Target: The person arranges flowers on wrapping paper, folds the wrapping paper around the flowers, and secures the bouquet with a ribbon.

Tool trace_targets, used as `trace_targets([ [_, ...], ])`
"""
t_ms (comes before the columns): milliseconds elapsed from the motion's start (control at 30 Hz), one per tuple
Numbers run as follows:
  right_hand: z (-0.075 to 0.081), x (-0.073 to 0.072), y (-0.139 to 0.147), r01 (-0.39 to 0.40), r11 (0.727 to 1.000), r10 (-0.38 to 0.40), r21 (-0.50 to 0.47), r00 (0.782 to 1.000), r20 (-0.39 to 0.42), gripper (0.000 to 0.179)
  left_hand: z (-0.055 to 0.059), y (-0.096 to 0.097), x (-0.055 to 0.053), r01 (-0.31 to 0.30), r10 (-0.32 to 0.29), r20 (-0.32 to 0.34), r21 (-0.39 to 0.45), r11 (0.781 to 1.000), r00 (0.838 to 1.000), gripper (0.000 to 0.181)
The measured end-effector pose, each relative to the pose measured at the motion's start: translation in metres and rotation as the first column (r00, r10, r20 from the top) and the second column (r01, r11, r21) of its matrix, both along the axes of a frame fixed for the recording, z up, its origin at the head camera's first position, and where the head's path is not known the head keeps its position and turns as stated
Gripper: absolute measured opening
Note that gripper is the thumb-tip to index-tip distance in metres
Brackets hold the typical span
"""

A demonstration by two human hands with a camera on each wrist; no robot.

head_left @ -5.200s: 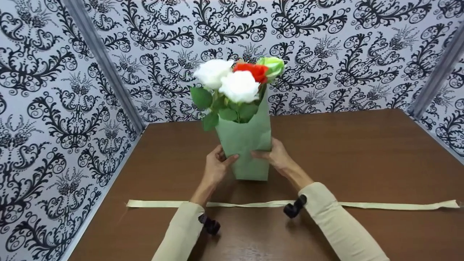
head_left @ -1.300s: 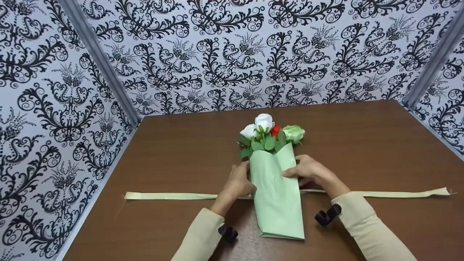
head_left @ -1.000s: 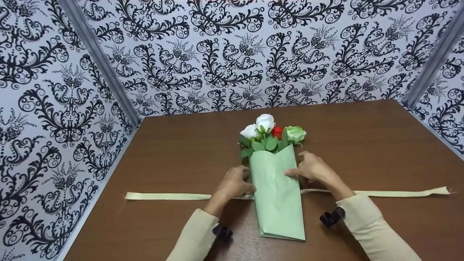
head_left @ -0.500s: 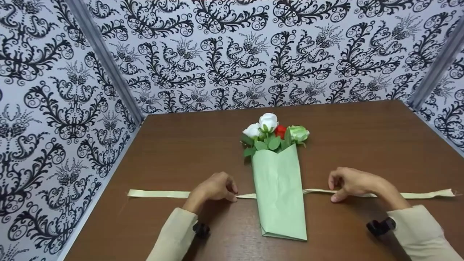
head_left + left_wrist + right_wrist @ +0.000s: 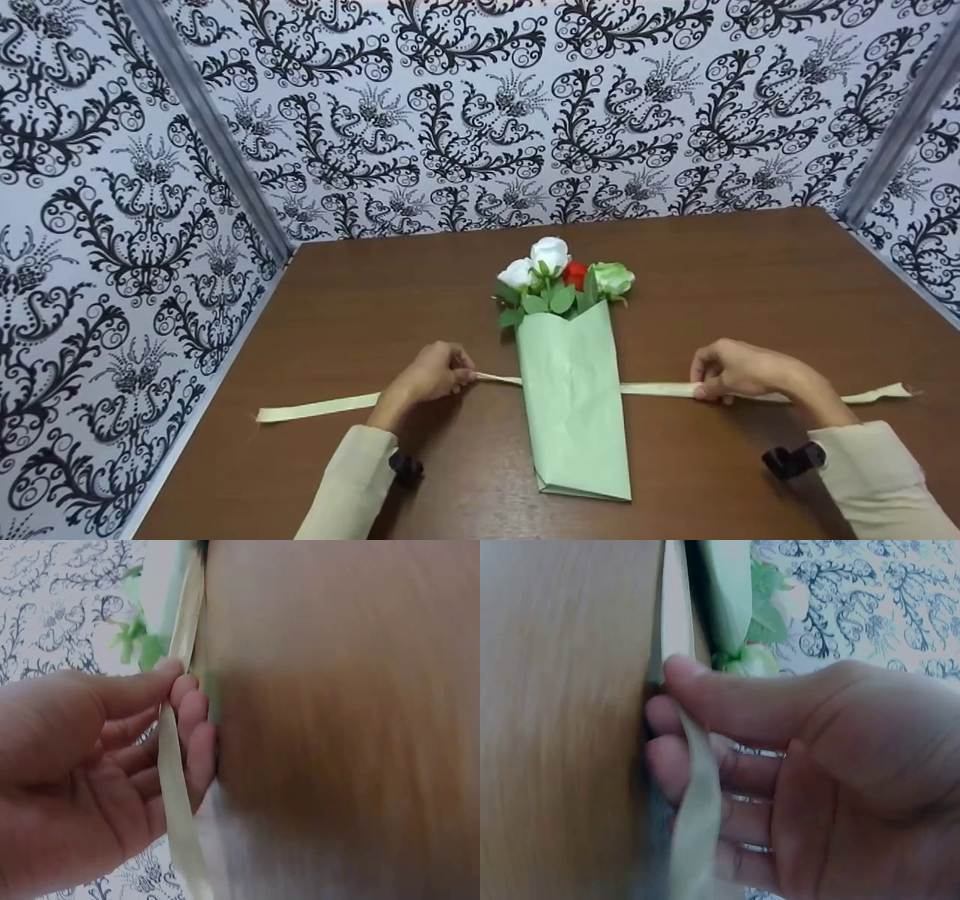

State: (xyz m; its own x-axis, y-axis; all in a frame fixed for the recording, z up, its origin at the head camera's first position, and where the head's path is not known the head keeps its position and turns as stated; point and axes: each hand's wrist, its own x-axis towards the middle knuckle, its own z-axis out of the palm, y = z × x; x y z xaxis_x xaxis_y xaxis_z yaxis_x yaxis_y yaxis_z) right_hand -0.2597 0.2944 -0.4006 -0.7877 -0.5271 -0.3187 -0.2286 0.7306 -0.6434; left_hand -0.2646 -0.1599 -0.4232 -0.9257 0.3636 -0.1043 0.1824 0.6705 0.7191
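A bouquet of white, red and green roses (image 5: 551, 256) lies on the table in pale green wrapping paper (image 5: 574, 420), blooms toward the back wall. Beneath it runs a long cream ribbon (image 5: 660, 389), coming out on both sides; the stretch under the paper is hidden. Left of the bouquet, my left hand (image 5: 435, 371) pinches the ribbon between thumb and fingertips, as the left wrist view confirms. My right hand (image 5: 742, 369) pinches the other side of it, farther out from the paper. In the right wrist view the ribbon's loose end (image 5: 696, 840) hangs past the fingers.
The brown table (image 5: 390, 300) meets a patterned back wall (image 5: 487, 112), with another patterned panel (image 5: 97, 262) at the left. A small black camera sits on each wrist (image 5: 793, 460).
Earlier the hands held the bouquet upright, then it was laid across the ribbon. My hands have let go of the paper, moved outward and taken hold of the ribbon, lifting it slightly.
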Motion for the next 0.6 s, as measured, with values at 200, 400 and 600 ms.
trace_targets([
  [200,0.005,-0.001,0.025,-0.023,1.0,0.024,0.015,0.999,-0.031,0.022,0.009,-0.015,-0.003,-0.012,0.001,-0.098,-0.118,0.993,0.995,0.014],
  [400,0.001,-0.003,0.035,0.086,0.996,-0.081,0.007,0.958,-0.273,0.01,0.012,-0.015,-0.004,-0.182,0.161,-0.22,-0.076,0.98,0.962,0.009],
  [600,0.007,-0.004,0.025,0.183,0.981,-0.194,-0.069,0.867,-0.46,0.004,0.017,-0.002,-0.001,-0.239,0.245,-0.316,0.06,0.969,0.917,0.011],
])
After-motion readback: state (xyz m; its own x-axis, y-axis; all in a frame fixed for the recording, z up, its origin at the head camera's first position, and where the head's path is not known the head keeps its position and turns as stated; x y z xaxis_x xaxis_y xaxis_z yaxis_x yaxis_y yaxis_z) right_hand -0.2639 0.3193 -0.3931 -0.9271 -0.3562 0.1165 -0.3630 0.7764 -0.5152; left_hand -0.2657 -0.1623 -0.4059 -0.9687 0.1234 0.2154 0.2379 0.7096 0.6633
